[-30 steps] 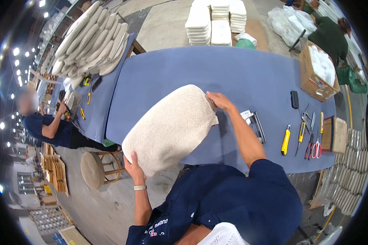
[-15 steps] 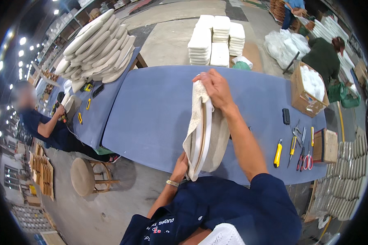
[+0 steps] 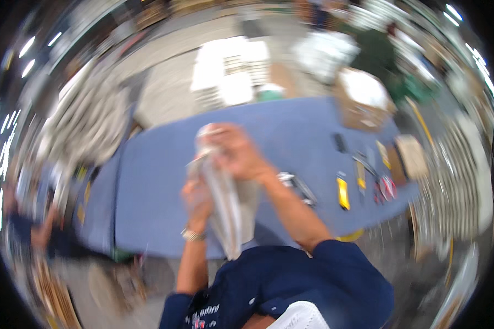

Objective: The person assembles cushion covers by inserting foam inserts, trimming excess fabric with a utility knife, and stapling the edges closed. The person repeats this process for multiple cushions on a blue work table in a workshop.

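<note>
Although it blurs, the beige cushion (image 3: 246,208) shows white edging (image 3: 225,211).

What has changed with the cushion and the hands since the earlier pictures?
The beige cushion has turned from broad face up to edge-on, its zipped side showing. The left hand has moved from its lower end up toward the right hand; blur hides its exact grip. The right hand stays at the upper end. The yellow utility knife stays on the blue table.

Workshop with hand tools (image 3: 361,176), stacked cushions (image 3: 88,120)
</note>
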The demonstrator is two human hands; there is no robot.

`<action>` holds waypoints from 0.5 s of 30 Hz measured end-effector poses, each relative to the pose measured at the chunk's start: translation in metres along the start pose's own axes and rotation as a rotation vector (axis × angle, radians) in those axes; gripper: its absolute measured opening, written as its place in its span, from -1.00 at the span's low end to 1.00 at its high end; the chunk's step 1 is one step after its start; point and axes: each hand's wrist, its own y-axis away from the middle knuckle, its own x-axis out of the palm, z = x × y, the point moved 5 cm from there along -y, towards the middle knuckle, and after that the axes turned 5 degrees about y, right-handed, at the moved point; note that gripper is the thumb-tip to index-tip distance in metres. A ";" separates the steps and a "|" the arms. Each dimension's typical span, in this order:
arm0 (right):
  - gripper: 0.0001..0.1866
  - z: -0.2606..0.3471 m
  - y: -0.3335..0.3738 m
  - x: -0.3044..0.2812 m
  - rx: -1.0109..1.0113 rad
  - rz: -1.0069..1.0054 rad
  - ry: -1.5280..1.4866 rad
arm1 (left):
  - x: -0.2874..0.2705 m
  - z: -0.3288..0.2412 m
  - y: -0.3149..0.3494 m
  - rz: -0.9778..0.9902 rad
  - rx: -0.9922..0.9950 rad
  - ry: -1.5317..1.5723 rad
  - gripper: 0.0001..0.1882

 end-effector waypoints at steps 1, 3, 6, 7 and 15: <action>-0.41 -0.002 0.006 0.001 0.043 0.022 -0.077 | 0.003 -0.007 -0.008 0.075 0.129 -0.171 -0.67; -0.37 -0.010 0.008 0.014 0.017 0.025 -0.189 | 0.003 -0.040 -0.023 0.151 0.446 -0.550 -0.69; -0.55 -0.008 0.015 0.015 0.036 -0.112 -0.255 | -0.003 -0.030 -0.034 0.088 -0.271 -0.154 -0.42; -0.64 -0.001 0.014 0.010 0.052 -0.172 -0.284 | 0.001 -0.032 -0.036 -0.055 -0.572 0.254 -0.38; -0.85 0.025 -0.010 0.001 0.281 -0.403 0.018 | -0.001 -0.065 -0.076 0.022 -0.621 0.235 -0.31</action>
